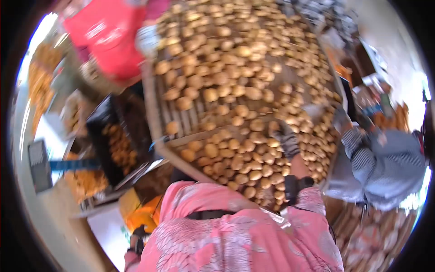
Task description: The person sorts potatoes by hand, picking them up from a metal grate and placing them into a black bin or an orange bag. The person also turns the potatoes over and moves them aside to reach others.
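My right hand (287, 141), in a dark grey glove, is over the potatoes (256, 176) in the near section of a slatted wooden sorting table (182, 119). Its fingers are curled against a potato (273, 127) at their tips; blur softens the grip. My left hand (139, 232), in a dark glove, is low at my left side, beside an orange bag (141, 215) and a white surface (108, 231). The fingers of that hand are too small and smeared to read. A wooden bar divides the near potatoes from the larger spread beyond.
A person in a red apron (108, 36) stands at the far left, gloved hand at the table edge. Another in grey (385, 163) reaches in from the right. A black crate (102, 131) with potatoes stands left, near a scale (40, 165). Filled sacks (369, 240) lie lower right.
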A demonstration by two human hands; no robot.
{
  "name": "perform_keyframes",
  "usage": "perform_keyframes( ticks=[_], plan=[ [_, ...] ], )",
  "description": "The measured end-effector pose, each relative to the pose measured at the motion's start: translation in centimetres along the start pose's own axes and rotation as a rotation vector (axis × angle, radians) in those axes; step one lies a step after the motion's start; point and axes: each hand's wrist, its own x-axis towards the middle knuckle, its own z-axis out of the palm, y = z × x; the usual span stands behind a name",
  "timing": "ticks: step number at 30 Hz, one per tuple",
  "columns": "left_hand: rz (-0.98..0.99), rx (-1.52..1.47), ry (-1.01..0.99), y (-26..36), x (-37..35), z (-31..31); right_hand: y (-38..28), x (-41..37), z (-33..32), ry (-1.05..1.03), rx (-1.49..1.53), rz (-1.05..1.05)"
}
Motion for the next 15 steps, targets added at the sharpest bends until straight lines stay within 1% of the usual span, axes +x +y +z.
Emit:
perform_keyframes(
  ticks=[1,2,4,6,7,8,9,10,11,12,13,14,15],
  plan=[
    [0.043,0.312,0.021,2.6,-1.1,-1.7,-2.5,-1.2,0.3,0.035,-0.023,0.005],
    [0.267,0.250,0.083,8.9,-2.0,-4.7,-4.3,-1.8,0.6,0.059,-0.041,0.009],
    [0.563,0.079,0.006,21.3,-2.7,-11.3,0.1,0.2,0.9,0.089,1.222,0.453],
    [0.691,-0.314,0.029,36.0,-5.4,-16.0,-4.8,-1.0,2.8,0.082,1.326,0.514],
    [0.976,-0.219,0.111,40.5,-3.3,-17.0,-6.4,-1.2,4.2,-0.039,1.429,0.480],
    [0.851,-0.706,-0.284,48.9,-9.8,-18.3,-7.8,-1.5,5.8,-0.170,1.530,0.442],
    [0.882,-0.873,-0.344,52.9,-9.6,-17.6,-9.3,-2.4,7.5,-0.087,1.342,0.381],
    [0.855,-0.938,-0.506,57.3,-10.5,-17.2,-10.6,-3.4,8.7,-0.003,1.146,0.323],
    [0.741,-0.937,-0.698,60.4,-9.7,-16.9,-11.7,-4.1,8.9,-0.057,0.589,0.067],
    [0.747,-0.908,-0.715,61.6,-8.2,-16.0,-12.9,-4.6,8.4,-0.096,0.019,-0.162],
    [0.692,-0.837,-0.760,62.5,-6.4,-14.8,-15.3,-5.2,6.3,-0.176,-0.109,-0.067],
    [0.634,-0.763,-0.802,63.2,-5.0,-13.9,-13.2,-4.9,5.1,-0.082,-0.208,-0.258],
    [0.636,-0.734,-0.815,63.4,-4.3,-13.2,-11.4,-4.8,2.6,0.018,-0.311,-0.262]
  ],
)
